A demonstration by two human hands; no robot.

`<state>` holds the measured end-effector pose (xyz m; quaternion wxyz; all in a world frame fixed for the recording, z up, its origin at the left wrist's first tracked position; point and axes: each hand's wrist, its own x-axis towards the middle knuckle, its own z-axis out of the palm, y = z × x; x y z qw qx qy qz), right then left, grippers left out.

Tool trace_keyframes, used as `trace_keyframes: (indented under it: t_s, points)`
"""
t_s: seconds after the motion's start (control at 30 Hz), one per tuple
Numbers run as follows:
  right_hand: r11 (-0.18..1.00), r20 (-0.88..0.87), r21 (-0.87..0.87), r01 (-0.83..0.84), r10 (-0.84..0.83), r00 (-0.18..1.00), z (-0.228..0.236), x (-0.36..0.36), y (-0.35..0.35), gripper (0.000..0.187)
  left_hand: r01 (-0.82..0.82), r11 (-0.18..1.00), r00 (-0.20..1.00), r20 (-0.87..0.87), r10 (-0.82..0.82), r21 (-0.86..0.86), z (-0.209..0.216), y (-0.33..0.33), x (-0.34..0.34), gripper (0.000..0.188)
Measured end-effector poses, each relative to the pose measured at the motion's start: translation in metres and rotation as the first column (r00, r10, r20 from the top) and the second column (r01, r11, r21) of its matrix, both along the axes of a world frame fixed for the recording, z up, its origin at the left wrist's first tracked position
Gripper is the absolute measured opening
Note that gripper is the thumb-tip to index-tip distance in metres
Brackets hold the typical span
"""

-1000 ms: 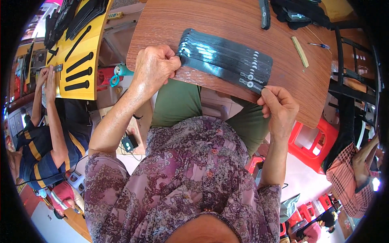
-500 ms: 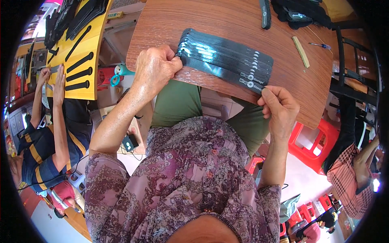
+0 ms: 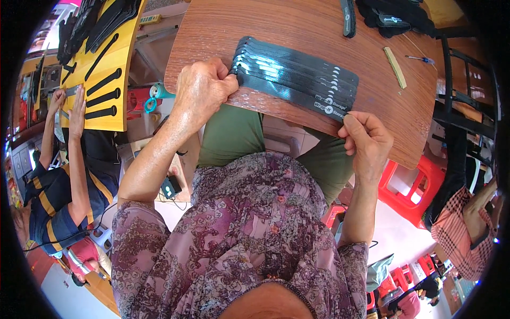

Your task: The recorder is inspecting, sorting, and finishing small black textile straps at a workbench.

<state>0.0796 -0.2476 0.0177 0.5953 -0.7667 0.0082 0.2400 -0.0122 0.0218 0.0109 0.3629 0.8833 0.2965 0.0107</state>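
Several flat black straps [image 3: 289, 66] with rounded ends and white print near the right end lie fanned out on the wooden table, each overlapping its neighbour. Closed in a pinch, my left hand [image 3: 204, 85] holds the left end of the strap nearest me [image 3: 279, 93]. The fingertips of my right hand [image 3: 368, 135] pinch the same strap's right end, at the table's near edge. That strap lies along the near side of the fan, stretched between both hands. My fingers hide its two tips.
On the brown table [image 3: 265, 18] lie a bundle of black straps [image 3: 393, 21], a single strap [image 3: 348, 18], a yellowish strip [image 3: 394, 67] and a thin blue-tipped tool [image 3: 419, 58]. A co-worker's hands [image 3: 77, 109] work at a yellow table [image 3: 121, 53] on the left. A red stool [image 3: 411, 191] stands right.
My hands and the straps stay practically in place. At the right edge, the person in the checked top has shifted slightly.
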Motion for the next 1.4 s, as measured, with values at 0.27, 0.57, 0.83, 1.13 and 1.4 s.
trace_keyframes:
  t_s: [0.27,0.57,0.83,1.13,1.4]
  points:
    - [1.000,0.013,-0.012,0.004,-0.004,1.000,0.000,-0.003,0.003,0.011,-0.041,0.992,0.999,0.021,0.044,-0.119,0.005,0.000,-0.002,0.014]
    - [1.000,0.014,-0.018,-0.003,0.003,1.000,0.002,0.000,0.003,0.011,-0.068,0.982,0.998,-0.017,0.066,-0.177,0.012,-0.001,0.000,0.012]
    - [0.999,-0.028,-0.008,0.032,-0.033,0.999,0.003,-0.001,0.005,0.011,-0.091,0.965,0.995,0.013,0.098,-0.247,0.005,-0.001,0.000,0.013]
    - [0.998,-0.013,-0.053,0.036,-0.036,0.999,0.003,0.002,0.009,0.012,-0.106,0.966,0.994,-0.039,0.099,-0.238,0.004,0.000,0.004,0.012]
    - [0.991,0.042,-0.133,0.027,-0.021,0.999,0.001,0.000,0.009,0.012,-0.114,0.962,0.994,-0.027,0.110,-0.250,0.003,-0.001,0.005,0.012]
